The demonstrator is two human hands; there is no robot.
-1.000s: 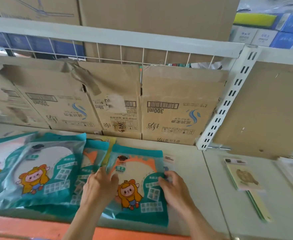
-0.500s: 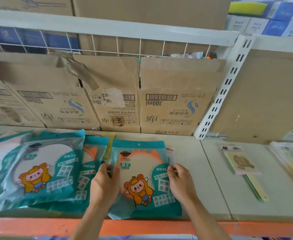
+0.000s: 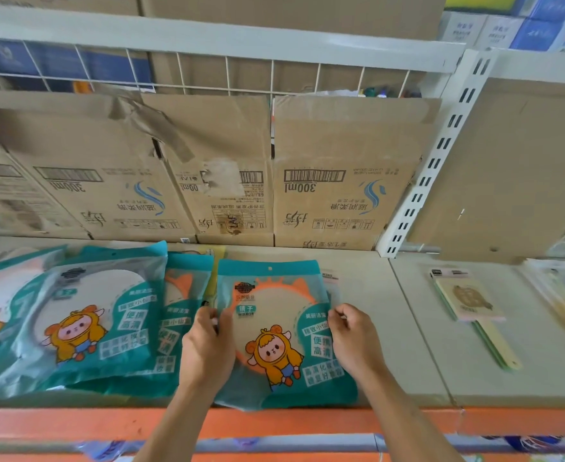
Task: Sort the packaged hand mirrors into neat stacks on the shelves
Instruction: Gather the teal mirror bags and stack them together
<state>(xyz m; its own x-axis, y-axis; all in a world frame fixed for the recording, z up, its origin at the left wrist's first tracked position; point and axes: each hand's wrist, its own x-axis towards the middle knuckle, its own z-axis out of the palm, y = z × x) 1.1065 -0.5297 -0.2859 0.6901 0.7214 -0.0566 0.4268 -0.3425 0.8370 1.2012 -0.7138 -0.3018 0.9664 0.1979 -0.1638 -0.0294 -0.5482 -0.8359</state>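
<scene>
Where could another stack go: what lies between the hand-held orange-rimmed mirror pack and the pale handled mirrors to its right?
Head view: bare shelf crossed by a panel seam, apart from a clear packet edge peeking beside the mirror pack.

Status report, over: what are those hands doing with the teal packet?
Left hand, right hand: each grips a side edge of the mirror packet. Packet flat on shelf. Neighbouring packet crowds its left.

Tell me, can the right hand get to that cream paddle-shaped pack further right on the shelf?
Probably yes. Only bare shelf lies between the right hand and the cream paddle-shaped pack, with nothing stacked in the way. It must first release its grip on the teal mirror packet.
</scene>
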